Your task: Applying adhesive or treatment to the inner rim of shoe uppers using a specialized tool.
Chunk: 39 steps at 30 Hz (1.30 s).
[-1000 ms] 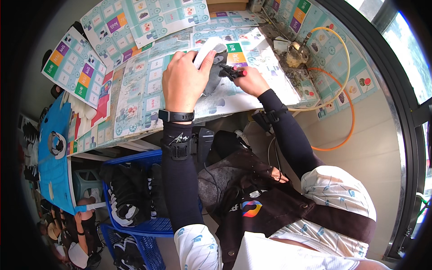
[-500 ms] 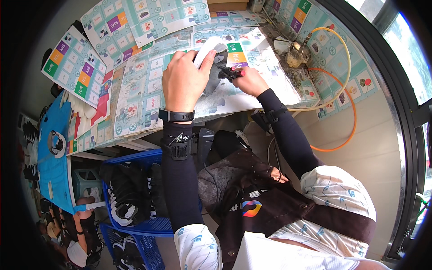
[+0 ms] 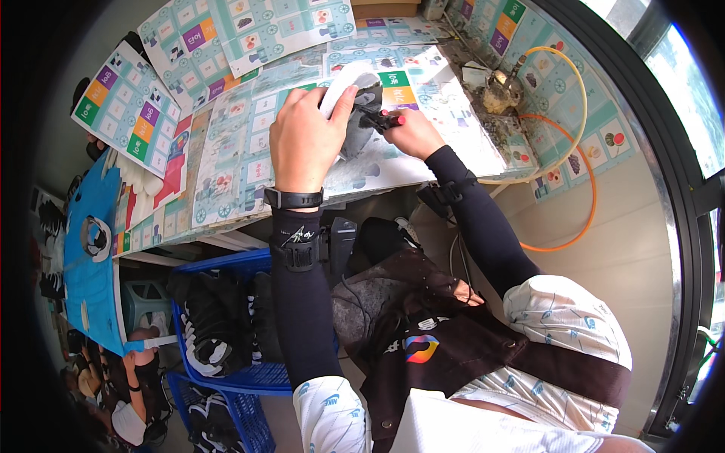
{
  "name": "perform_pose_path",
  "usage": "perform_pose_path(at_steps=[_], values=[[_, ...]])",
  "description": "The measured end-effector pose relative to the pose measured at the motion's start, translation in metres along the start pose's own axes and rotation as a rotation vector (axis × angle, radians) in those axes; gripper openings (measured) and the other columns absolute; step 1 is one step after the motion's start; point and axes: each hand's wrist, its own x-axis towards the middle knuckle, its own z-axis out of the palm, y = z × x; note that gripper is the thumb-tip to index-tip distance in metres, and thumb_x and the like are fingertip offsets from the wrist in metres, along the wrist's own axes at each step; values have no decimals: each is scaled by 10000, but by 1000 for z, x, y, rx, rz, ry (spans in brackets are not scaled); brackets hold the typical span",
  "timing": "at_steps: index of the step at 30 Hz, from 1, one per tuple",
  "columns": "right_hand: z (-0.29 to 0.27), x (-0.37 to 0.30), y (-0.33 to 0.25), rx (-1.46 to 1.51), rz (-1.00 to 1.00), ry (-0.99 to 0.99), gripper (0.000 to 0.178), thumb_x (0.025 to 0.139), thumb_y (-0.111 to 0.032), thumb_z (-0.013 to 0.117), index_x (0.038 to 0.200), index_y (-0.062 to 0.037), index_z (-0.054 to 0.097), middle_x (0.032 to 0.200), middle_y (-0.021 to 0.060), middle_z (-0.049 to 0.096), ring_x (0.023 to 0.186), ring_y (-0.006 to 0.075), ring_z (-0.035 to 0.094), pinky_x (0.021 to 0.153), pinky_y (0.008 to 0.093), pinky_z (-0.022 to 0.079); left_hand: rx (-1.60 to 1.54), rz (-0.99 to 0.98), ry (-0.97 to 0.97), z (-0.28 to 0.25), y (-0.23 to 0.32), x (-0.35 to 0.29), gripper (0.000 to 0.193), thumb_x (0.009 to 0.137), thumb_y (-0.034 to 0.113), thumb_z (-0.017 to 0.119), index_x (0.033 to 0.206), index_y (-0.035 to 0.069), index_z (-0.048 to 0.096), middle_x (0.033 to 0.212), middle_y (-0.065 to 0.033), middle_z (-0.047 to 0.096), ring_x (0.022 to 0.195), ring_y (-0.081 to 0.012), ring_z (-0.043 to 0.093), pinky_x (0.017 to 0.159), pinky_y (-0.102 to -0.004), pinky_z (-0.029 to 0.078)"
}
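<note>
My left hand (image 3: 306,140) grips a shoe (image 3: 365,113) with a thick white sole and a grey and dark upper, tilted on its side above the worktable. Its thumb presses along the sole's edge while the other fingers go behind it. My right hand (image 3: 415,136) is closed around a slim black tool with red ends (image 3: 389,118). The tool's black tip is at the shoe's upper, close to touching or touching it; its exact kind is too small to make out. Both hands are over the near part of the worktable (image 3: 257,170), which printed sheets cover.
Printed cards (image 3: 124,113) stand at the left. A yellow hose (image 3: 583,98) and an orange hose (image 3: 593,204) curve at the right by a dirty metal fitting (image 3: 502,92). Blue baskets (image 3: 226,264) of dark shoes stand below. Another person (image 3: 128,415) is at the lower left.
My right hand and the tool have shifted slightly left, closer to the shoe. The left hand has moved a little left, still holding the shoe, which has turned slightly.
</note>
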Motion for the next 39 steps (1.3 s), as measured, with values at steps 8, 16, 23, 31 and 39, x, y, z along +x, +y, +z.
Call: perform_pose_path(at_steps=[8,16,23,31,39], values=[[4,0,-5,3,-28,6,231,806,-160,609,845,42,716,888,339,681,931,533,652,861,568,523,-16,40,74,0,-6,-3,537,1008,567,660,1023,46,790,1004,-193,722,918,-437,711,812,-514,565],[1,1,-6,-15,-19,-63,240,812,-170,607,856,37,719,900,336,692,935,518,673,876,550,539,-16,2,49,-2,-6,-3,546,1001,563,680,1039,30,791,1016,-202,732,931,-442,710,823,-501,566],[0,0,-7,10,-4,-170,283,817,-196,599,822,67,706,890,345,690,929,521,682,871,548,551,-79,19,78,-5,-18,-16,481,1010,500,707,1047,27,787,992,-181,730,922,-413,707,820,-469,551],[-7,-1,-7,52,-8,-276,241,807,-178,711,864,56,733,775,243,718,752,367,721,713,431,551,-124,-6,84,-6,-27,-26,461,1023,464,710,1101,16,787,1066,-173,747,968,-397,719,850,-451,547],[-2,0,-1,67,35,-274,273,798,-208,715,877,53,734,779,228,723,756,364,725,715,436,556,-94,-6,87,-5,-22,-28,508,1048,488,677,1101,-9,768,1065,-188,764,987,-386,730,867,-428,541]])
